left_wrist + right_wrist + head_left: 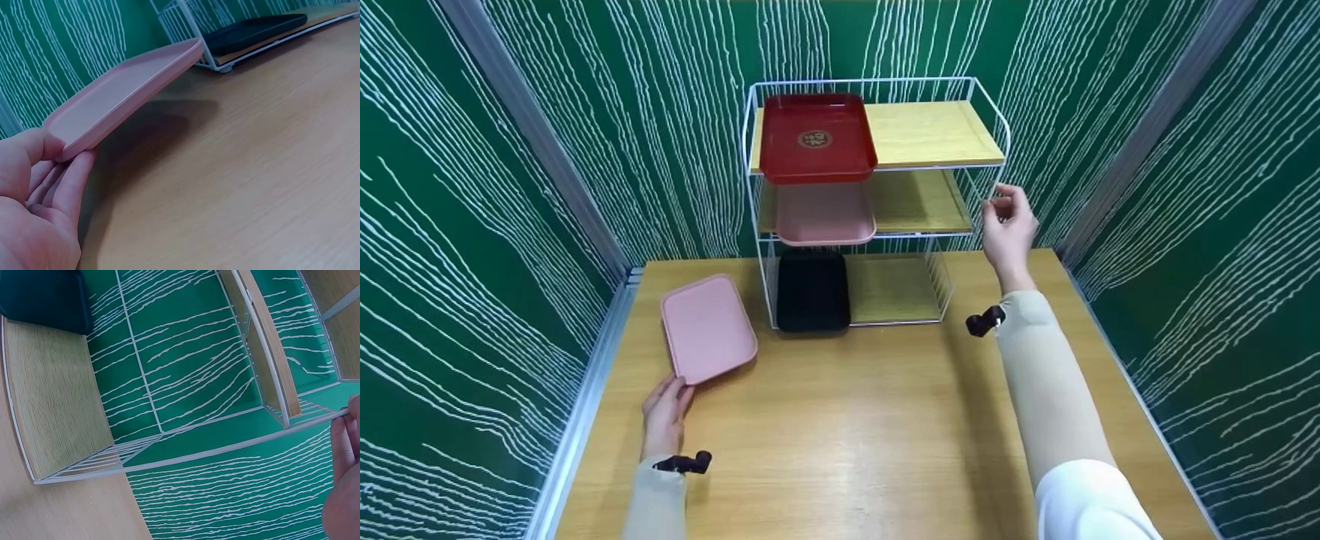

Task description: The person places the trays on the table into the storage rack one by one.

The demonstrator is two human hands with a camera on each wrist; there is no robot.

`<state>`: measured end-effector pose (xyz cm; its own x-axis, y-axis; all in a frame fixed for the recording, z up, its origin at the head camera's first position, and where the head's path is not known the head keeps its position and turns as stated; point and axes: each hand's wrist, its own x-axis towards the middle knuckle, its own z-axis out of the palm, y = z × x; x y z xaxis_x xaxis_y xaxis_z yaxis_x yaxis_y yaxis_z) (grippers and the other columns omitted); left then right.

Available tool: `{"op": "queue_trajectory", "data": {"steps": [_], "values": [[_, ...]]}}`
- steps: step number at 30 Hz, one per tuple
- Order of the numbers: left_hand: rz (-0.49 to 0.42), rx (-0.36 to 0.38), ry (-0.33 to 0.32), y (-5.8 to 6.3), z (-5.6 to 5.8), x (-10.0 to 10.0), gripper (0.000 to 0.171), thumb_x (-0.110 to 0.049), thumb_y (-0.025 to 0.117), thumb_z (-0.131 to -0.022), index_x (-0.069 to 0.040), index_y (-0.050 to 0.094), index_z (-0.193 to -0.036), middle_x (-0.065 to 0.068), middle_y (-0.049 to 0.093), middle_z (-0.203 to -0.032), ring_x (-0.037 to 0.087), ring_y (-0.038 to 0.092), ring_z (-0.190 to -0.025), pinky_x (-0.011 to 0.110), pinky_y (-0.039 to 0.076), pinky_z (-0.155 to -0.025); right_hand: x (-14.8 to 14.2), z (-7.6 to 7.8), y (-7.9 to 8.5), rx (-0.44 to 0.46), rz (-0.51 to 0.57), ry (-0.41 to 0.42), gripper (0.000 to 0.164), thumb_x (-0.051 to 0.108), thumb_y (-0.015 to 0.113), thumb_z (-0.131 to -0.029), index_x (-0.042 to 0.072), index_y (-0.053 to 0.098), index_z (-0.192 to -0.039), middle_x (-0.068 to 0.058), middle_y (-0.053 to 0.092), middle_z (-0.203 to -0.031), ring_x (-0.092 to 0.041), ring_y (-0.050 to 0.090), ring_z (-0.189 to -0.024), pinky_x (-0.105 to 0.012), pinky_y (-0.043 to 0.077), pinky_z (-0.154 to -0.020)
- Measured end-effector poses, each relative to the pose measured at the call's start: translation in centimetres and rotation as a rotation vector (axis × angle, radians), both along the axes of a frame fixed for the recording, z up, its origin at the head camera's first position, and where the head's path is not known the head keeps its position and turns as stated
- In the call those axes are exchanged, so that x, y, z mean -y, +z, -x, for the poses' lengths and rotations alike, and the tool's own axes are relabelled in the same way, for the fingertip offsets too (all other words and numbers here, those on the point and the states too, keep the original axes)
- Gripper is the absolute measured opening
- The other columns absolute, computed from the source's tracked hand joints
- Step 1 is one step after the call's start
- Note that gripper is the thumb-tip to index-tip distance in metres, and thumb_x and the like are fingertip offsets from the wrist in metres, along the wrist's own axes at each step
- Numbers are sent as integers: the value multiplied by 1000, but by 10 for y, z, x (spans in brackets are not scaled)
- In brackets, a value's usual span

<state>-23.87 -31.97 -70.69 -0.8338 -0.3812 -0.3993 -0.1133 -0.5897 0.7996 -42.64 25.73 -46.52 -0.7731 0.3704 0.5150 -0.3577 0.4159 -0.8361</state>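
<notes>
My left hand (664, 412) pinches the near corner of a pink tray (709, 328), thumb on top and fingers beneath. In the left wrist view the tray (121, 90) is tilted, its far end raised over the table with a shadow below. My right hand (1009, 232) grips the white front upright of a three-tier wire rack (997, 176) between thumb and fingers, just below the top shelf. On the rack's left side sit a red tray (817, 154) on top, another pink tray (825, 214) in the middle and a black tray (812, 292) at the bottom.
The rack stands at the back of a wooden table (840, 435). Wooden shelf boards (934, 135) show to the right of the trays. Green walls with white streaks (675, 112) and metal posts (547, 142) enclose the table at the back and sides.
</notes>
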Motion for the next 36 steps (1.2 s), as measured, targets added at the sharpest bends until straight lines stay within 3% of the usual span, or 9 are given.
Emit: {"op": "queue_trajectory", "data": {"steps": [4, 9, 17, 23, 30, 36], "values": [[16, 4, -18, -8, -8, 1, 57, 3, 58, -107, 8, 37, -160, 9, 60, -137, 10, 69, -108, 26, 54, -105, 0, 0, 0, 0, 5, 4, 22, 6, 68, -103, 12, 69, -124, 2, 69, -99, -14, 63, -92, -26, 51, -82], [-1, -24, -45, -14, -17, -1, 57, 5, 61, -106, 11, 38, -158, -4, 71, -111, 8, 73, -100, 27, 55, -103, 1, 0, 0, -9, -1, 1, 22, 5, 69, -103, 10, 69, -124, -1, 71, -100, -13, 64, -91, -25, 51, -80], [79, -7, -112, -20, -32, 1, 55, 7, 63, -103, 12, 43, -154, -1, 71, -117, 10, 74, -103, 30, 56, -103, 2, 0, 1, -2, 3, 0, 23, 3, 69, -102, 11, 70, -124, 4, 69, -97, -12, 64, -91, -23, 50, -80], [77, 22, -149, -22, -37, 5, 52, 7, 66, -101, 9, 49, -151, 2, 73, -116, 14, 75, -102, 32, 58, -100, 0, -1, 2, -13, 5, 1, 23, 4, 69, -102, 12, 70, -124, 0, 70, -98, -12, 63, -90, -24, 51, -80], [52, -31, -136, -21, -44, 7, 30, 11, 67, -99, 2, 71, -127, 3, 77, -110, 17, 76, -100, 32, 60, -95, 1, 1, 1, -21, 3, -1, 23, 3, 70, -101, 11, 69, -124, -7, 72, -100, -11, 64, -90, -24, 52, -83], [30, -67, -142, -23, -49, 8, 31, 16, 64, -98, -9, 81, -104, 2, 78, -104, 16, 76, -93, 30, 62, -89, 0, 1, -1, -21, -2, -1, 23, 5, 69, -103, 11, 69, -124, -4, 71, -100, -12, 64, -91, -24, 52, -83]]}}
